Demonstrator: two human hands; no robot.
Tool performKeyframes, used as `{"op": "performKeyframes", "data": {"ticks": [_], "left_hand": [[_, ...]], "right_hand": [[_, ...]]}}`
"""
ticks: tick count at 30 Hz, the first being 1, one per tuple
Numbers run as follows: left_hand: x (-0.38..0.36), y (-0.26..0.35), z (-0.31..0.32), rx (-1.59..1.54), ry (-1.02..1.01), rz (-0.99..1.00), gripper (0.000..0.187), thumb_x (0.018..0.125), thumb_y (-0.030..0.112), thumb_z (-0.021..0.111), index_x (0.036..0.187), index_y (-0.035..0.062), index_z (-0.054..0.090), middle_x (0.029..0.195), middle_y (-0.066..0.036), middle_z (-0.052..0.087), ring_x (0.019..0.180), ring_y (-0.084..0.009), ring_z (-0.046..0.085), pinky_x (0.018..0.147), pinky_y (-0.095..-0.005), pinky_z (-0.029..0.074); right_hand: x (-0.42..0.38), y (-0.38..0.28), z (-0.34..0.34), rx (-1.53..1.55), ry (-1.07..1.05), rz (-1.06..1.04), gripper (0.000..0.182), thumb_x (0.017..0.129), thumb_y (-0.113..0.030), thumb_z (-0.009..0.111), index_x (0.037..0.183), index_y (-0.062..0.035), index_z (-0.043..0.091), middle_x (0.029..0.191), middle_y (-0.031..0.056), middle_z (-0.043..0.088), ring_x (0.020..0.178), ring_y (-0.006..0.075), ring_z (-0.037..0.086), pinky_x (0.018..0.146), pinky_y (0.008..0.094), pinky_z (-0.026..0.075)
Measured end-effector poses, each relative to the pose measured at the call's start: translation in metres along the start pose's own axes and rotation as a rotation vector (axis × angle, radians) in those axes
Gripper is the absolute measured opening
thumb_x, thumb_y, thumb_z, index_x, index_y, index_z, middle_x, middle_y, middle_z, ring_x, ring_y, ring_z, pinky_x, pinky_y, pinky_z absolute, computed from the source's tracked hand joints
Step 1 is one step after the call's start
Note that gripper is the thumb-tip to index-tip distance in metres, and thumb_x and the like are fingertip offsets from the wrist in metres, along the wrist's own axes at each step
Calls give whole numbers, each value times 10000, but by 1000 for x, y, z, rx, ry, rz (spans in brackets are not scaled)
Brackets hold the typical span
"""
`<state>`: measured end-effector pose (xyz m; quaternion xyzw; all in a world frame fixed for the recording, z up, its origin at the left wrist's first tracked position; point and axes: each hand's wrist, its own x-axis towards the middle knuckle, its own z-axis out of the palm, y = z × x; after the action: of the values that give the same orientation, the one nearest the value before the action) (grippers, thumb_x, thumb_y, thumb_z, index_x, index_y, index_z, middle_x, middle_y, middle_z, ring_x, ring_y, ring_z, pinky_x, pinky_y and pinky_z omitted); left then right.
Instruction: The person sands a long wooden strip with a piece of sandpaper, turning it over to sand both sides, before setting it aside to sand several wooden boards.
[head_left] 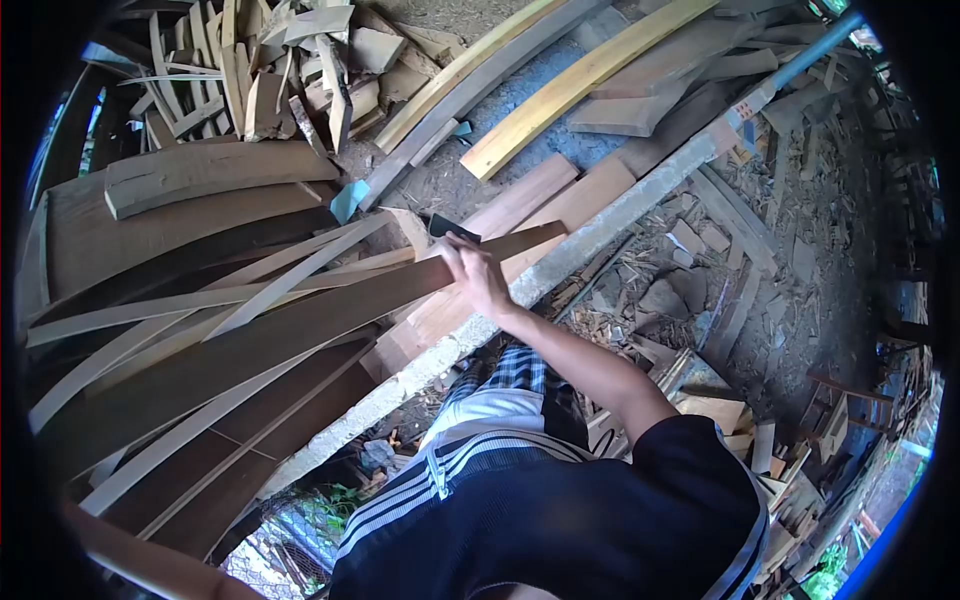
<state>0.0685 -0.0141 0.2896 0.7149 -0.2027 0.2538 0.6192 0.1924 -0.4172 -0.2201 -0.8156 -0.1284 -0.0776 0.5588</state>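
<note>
A long dark wooden plank (pixel 300 320) runs from the lower left up to the middle, narrowing toward its far end. My right hand (pixel 478 278) is closed over this plank near that end, fingers bent over its upper edge. Right beside the fingertips shows a small dark rectangular piece (pixel 453 229). Of my left side only the forearm (pixel 150 555) appears at the lower left; the hand is lost in the dark border. Thin curved wooden strips (pixel 290 280) lie around and under the plank.
A long pale beam (pixel 590 235) crosses diagonally in front of me. Beyond it lie yellow curved timber (pixel 580 90), reddish boards (pixel 530 200) and a heap of offcuts (pixel 300 70). Thick curved slabs (pixel 215 175) are stacked at left. Wood scraps and stones (pixel 665 298) litter the ground at right.
</note>
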Motion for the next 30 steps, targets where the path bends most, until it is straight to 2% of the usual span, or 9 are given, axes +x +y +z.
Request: {"op": "performKeyframes", "data": {"ticks": [1, 7, 9, 14, 16, 19, 21, 24, 30], "left_hand": [[16, 29, 3, 340, 227, 102, 397, 915, 395, 445, 812, 20, 529, 696, -50, 476, 673, -222, 460, 662, -357, 395], [90, 112, -67, 224, -12, -23, 361, 886, 429, 479, 839, 85, 577, 760, -73, 545, 729, -239, 515, 704, -445, 408], [95, 93, -36, 170, 155, 93, 350, 873, 421, 504, 860, 81, 583, 789, -83, 567, 731, -228, 541, 706, -454, 423], [58, -50, 86, 174, 269, 385, 367, 852, 419, 552, 925, 61, 589, 823, -101, 588, 652, -203, 566, 636, -421, 462], [16, -126, 92, 51, 262, 7, 285, 903, 252, 460, 961, -9, 558, 809, -99, 536, 731, -206, 517, 746, -334, 433], [-10, -196, 194, -284, 252, 13, 237, 891, 286, 475, 875, 60, 545, 656, 10, 341, 563, -104, 282, 511, -246, 252], [-5, -201, 203, -263, 293, 46, 221, 875, 273, 498, 872, 57, 546, 651, 13, 338, 554, -97, 270, 504, -240, 245], [2, -203, 203, -255, 305, 31, 231, 857, 279, 520, 855, 48, 536, 649, 16, 324, 560, -100, 277, 509, -240, 255], [11, -202, 201, -128, 421, 14, 211, 855, 240, 493, 811, 36, 523, 655, -2, 322, 576, -127, 285, 532, -264, 300]], "right_hand": [[-10, -29, 23, 109, 37, 27, 323, 946, -194, 487, 1130, 53, 586, 1183, 247, 575, 1086, 352, 581, 913, 394, 489], [-4, -104, 45, 212, -56, -156, 344, 951, -178, 477, 1209, 36, 553, 1310, 206, 501, 1192, 314, 515, 968, 381, 455], [-2, -72, 52, 163, 43, -41, 356, 967, -216, 451, 1202, 30, 558, 856, 171, 678, 648, 261, 658, 547, 404, 499], [-9, -7, 52, 25, -5, 369, 336, 961, -253, 462, 1110, 23, 583, 578, 186, 589, 530, 320, 614, 493, 420, 466], [-11, -75, 27, 210, 6, 294, 331, 962, -226, 460, 1137, 33, 567, 873, 241, 639, 704, 338, 655, 593, 403, 525], [-7, -68, 31, 151, 224, -204, 333, 977, -208, 429, 1170, 36, 549, 1158, 241, 586, 830, 298, 670, 669, 351, 562], [-5, -41, 13, 148, -174, 404, 408, 991, -327, 384, 1117, 12, 573, 692, 94, 643, 539, 287, 596, 518, 430, 481], [-14, 36, 35, 104, -128, 555, 389, 990, -339, 377, 1073, -14, 574, 648, 68, 631, 518, 287, 588, 484, 444, 462], [-18, -8, 27, 239, 122, 136, 360, 981, -242, 412, 1191, 12, 555, 1238, 254, 528, 1101, 359, 564, 903, 401, 494]]}}
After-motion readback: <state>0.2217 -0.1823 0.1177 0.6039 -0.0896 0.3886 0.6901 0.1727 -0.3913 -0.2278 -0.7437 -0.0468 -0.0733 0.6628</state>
